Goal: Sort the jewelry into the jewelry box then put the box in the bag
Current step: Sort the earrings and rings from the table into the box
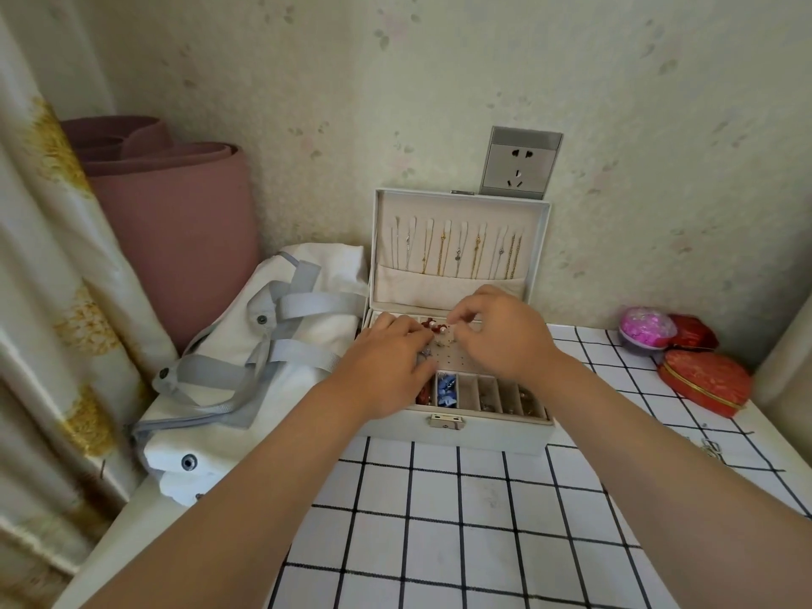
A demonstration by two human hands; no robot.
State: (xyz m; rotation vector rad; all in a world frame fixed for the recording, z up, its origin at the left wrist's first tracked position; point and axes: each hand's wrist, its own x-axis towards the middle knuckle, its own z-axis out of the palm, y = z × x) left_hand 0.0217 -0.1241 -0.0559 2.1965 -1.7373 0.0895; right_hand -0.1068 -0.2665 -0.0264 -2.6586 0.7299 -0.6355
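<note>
Mid-sorting, bagging not yet begun. Spread across the checked cloth (439,520): white bag (228,389) slumped at left, touching the jewelry box (483,432) set against the wall, lid upright and hung with chains (457,252). Over the perforated panel, left hand (386,358) curled, possibly on a small silver piece, grasp unclear; right hand (501,331) pinching a tiny earring (451,331) beside red studs (433,323). Next: seat its post gently in a hole

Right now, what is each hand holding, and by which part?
The right hand pinches a small earring over the jewelry box; which part is too small to tell. Whether the left hand holds anything is hidden.
</note>
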